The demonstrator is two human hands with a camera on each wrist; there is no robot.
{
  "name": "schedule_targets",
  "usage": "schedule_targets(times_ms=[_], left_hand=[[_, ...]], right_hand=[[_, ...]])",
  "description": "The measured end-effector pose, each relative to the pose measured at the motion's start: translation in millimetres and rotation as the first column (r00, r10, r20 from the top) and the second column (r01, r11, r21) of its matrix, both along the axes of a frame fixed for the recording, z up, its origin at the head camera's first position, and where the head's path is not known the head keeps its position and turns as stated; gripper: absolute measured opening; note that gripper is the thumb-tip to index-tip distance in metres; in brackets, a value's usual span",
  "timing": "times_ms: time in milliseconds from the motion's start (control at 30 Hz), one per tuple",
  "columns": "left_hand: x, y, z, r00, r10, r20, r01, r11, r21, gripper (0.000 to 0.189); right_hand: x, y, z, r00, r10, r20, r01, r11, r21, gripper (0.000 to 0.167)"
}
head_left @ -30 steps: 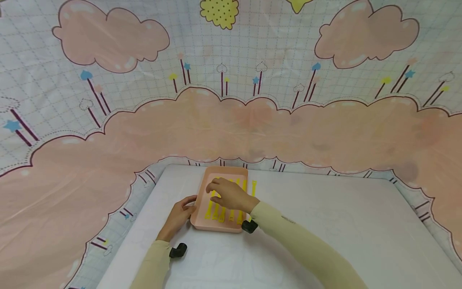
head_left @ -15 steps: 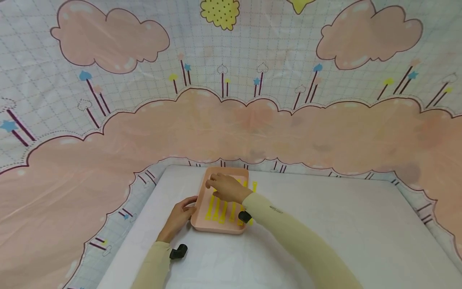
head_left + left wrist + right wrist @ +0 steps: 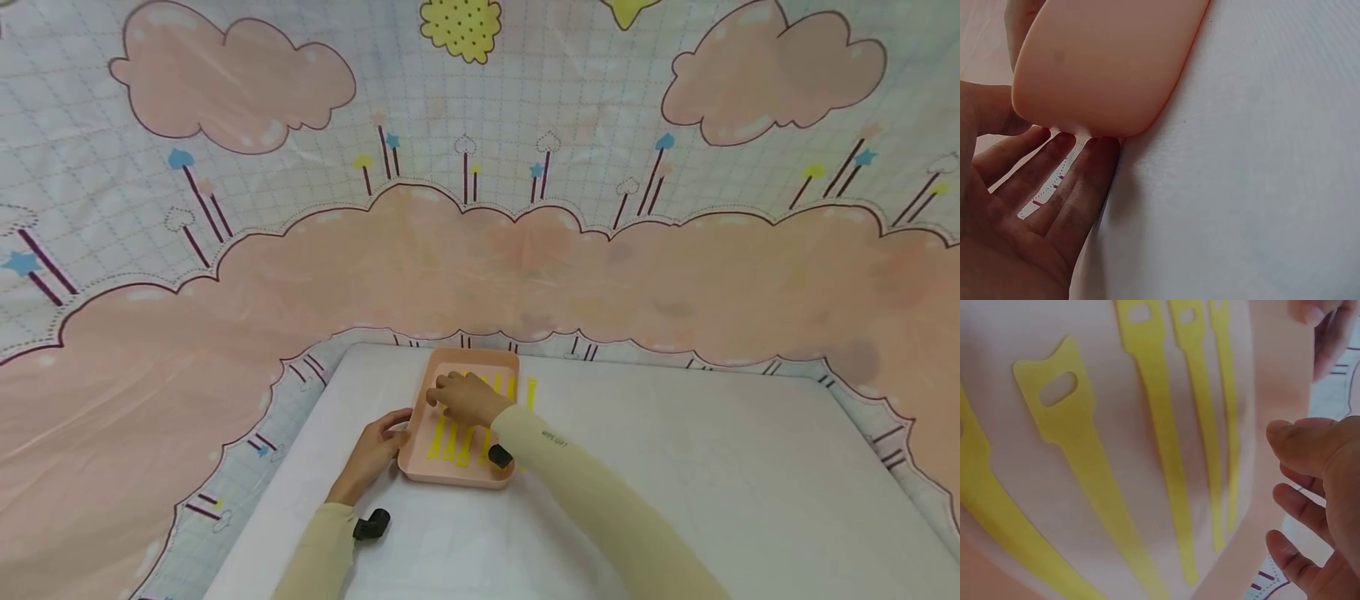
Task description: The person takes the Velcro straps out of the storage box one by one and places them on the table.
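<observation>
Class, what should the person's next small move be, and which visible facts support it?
Probably lower the right hand to the leftmost yellow strap in the peach tray and pinch it: in the right wrist view the hand's thumb and fingers are apart with nothing visible between them, and that strap lies nearest. The left hand touches the tray's side, which may help steady it.

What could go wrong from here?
The left hand touches the side of the pink tray, so a push might slide it. Inside, yellow strips lie close together, so the right hand might catch two. Another strip lies outside, where the right sleeve might brush it.
</observation>
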State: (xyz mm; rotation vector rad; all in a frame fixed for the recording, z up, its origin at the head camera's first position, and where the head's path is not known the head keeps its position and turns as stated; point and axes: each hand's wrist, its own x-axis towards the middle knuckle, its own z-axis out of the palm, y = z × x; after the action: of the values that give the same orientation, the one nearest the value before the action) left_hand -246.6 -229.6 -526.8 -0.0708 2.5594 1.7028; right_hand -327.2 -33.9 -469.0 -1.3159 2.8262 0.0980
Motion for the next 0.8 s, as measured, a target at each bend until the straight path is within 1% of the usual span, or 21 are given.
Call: schedule_targets(times_ms=[200, 333, 567, 800], left_hand=[[1.3, 1.2, 0.4, 1.0, -0.002, -0.004, 0.002, 1.0, 0.003, 0.042], [1.9, 0.5, -0.7, 1.0, -0.001, -0.002, 0.001, 1.0, 0.008, 0.042], [2.9, 0.4, -2.2, 1.0, 0.001, 0.005, -0.001, 1.0, 0.004, 0.042], [3.4, 1.6, 0.8, 1.0, 0.01, 0.006, -0.01, 1.0, 0.012, 0.042]], right_hand=[[0.1, -2, -5.1, 0.999, -0.034, 0.027, 0.033, 0.999, 0.027, 0.026], [0.2, -5, -7.6, 0.999, -0.031, 0.035, 0.03, 0.998, 0.046, 0.026], [0.7, -7, -14.9, 1.0, -0.022, 0.017, 0.02, 0.996, 0.086, 0.024], [1.5, -10, -17.3, 1.0, -0.015, -0.005, 0.016, 0.996, 0.087, 0.021]])
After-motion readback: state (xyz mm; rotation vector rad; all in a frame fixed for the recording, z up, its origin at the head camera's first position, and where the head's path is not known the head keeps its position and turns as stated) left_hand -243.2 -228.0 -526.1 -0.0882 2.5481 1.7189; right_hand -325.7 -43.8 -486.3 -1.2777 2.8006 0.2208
